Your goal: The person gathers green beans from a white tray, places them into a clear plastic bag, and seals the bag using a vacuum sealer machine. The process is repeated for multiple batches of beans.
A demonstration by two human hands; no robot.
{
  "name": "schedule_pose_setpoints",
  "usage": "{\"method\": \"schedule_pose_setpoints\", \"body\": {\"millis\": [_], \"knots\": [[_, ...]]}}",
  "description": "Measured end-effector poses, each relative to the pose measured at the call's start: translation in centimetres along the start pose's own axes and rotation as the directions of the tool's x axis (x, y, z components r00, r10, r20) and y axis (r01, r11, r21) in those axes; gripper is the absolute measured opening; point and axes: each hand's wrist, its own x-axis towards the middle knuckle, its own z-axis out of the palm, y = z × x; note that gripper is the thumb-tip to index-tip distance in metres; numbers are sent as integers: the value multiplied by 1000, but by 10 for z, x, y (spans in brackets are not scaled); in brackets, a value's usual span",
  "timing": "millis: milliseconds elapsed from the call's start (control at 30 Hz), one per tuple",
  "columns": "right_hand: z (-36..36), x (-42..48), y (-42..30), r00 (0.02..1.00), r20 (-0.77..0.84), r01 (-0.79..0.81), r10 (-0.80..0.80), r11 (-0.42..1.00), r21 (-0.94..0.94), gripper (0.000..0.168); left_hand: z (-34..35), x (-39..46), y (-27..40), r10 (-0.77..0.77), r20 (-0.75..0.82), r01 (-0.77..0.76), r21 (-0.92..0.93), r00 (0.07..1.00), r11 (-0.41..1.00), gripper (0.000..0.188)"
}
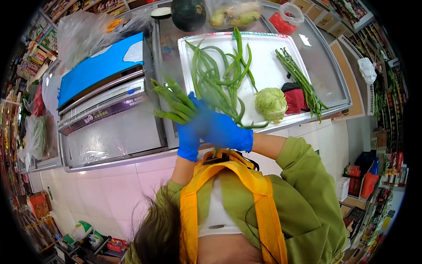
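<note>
Both of my hands wear blue gloves and meet at the near edge of a white foam tray [267, 66]. My left hand [189, 138] grips a bunch of long green beans or peppers [178, 102], whose ends fan out up and left. Against it lies my right hand [226, 130], blurred, its fingers hidden. Just beyond, more long green pods [211, 69] are spread over the tray's left half. On its right half are a pale green lettuce or cabbage head [271, 105], a dark red and black cloth item [294, 98] and a bundle of thin green stalks [303, 81].
Left of the tray stands a film wrapping machine [105, 95] with a blue top. Along the back are a dark melon [188, 15], a cut piece [161, 13], bagged corn [235, 16] and a red bag [284, 21]. The freezer's metal edge [132, 160] runs before me.
</note>
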Motion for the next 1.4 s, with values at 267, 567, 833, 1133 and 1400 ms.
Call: {"method": "schedule_pose_setpoints", "body": {"millis": [267,567,833,1133,1400], "knots": [[-122,62,61,848,-24,504,-529,822,-266,32,-20,10,-17,51,19,-41,-337,999,940,60],[-161,100,160,864,2,235,-504,399,-887,12,-44,-2,-13,166,-53,-172,-417,985,892,59],[-111,139,142,691,321,513,-648,127,-849,27,-29,-8,4,88,-70,-109,-421,994,901,59],[-178,137,136,801,346,541,-489,342,-768,14,-25,-18,21,210,39,-179,-391,977,903,57],[-241,69,77,988,101,129,-115,270,-954,44,-34,-17,24,157,158,-84,-390,975,917,69]]}}
